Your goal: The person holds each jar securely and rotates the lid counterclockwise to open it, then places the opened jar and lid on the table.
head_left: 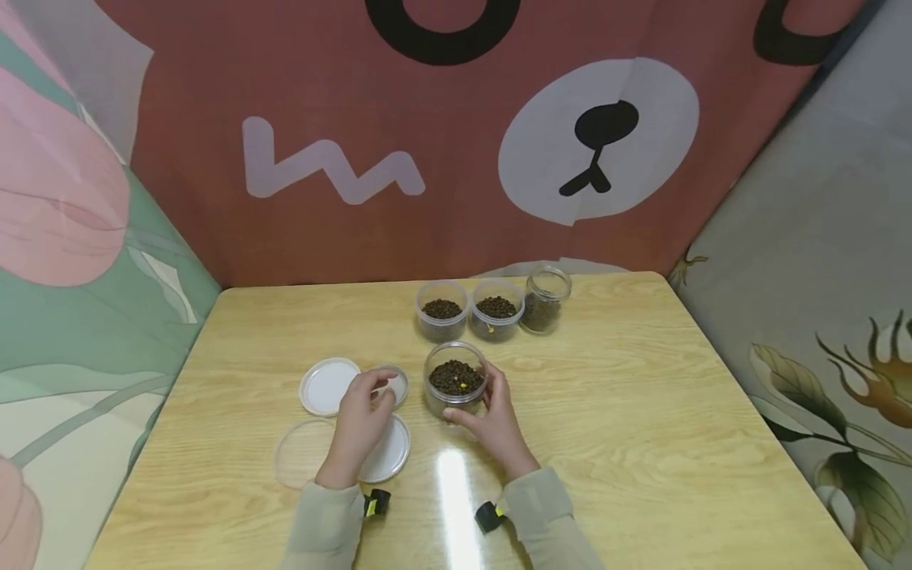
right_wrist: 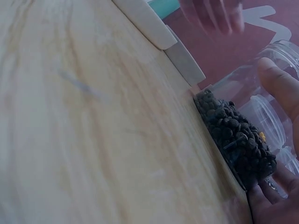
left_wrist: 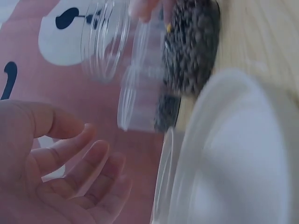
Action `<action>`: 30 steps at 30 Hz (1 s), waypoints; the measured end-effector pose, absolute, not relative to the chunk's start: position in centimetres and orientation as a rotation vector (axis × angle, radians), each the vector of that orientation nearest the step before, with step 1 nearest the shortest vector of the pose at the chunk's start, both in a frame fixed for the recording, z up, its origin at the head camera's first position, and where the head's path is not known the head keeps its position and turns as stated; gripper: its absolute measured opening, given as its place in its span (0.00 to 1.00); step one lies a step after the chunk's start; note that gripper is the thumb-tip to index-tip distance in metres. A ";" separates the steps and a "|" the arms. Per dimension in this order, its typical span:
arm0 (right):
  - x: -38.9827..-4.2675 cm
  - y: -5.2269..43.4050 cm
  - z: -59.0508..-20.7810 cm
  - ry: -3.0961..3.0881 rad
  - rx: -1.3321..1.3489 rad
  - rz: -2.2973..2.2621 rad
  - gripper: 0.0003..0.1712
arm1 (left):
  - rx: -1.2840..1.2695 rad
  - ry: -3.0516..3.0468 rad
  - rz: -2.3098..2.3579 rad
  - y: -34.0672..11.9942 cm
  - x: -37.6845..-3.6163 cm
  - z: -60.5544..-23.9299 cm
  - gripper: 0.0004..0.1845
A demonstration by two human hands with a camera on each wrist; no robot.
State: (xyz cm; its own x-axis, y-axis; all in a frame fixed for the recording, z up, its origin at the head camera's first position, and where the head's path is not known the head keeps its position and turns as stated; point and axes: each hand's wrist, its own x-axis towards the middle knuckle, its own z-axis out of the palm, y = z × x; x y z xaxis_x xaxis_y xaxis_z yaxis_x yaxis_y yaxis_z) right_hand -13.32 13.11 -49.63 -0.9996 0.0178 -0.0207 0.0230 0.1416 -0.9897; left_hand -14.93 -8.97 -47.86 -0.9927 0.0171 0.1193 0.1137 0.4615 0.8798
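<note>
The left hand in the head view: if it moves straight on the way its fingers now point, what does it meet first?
Most likely the small lid: the left hand points up and slightly right, with its fingertips already at that lid's edge. Whether they touch or hover over it is unclear.

Clear plastic jar (head_left: pixel 456 385) and white plastic lids (head_left: pixel 327 385) sat on a glossy, wood-grain table (head_left: pixel 641 427); backdrop (head_left: pixel 427 158) was creased cloth.
</note>
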 end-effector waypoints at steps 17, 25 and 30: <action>-14.7 13.4 -53.4 2.424 -0.035 -2.077 0.60 | -0.306 -2.619 -1.961 -4.4 -15.7 -47.9 0.53; -14.5 13.5 -53.1 2.462 -0.092 -2.071 0.57 | -0.245 -2.657 -1.854 -3.2 -15.3 -48.3 0.62; -13.7 13.4 -50.6 2.454 -0.118 -2.062 0.54 | -0.249 -2.650 -1.738 -2.4 -15.0 -48.4 0.63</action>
State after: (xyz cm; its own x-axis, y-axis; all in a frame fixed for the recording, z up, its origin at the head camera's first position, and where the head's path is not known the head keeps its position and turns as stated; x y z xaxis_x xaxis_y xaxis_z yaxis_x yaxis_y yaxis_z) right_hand -13.66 13.37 -50.61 -0.9951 -0.0140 0.0976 -0.0986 0.1713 -0.9803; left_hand -14.97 -2.41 -48.40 -0.9871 0.1508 0.0542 0.1098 0.3899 0.9143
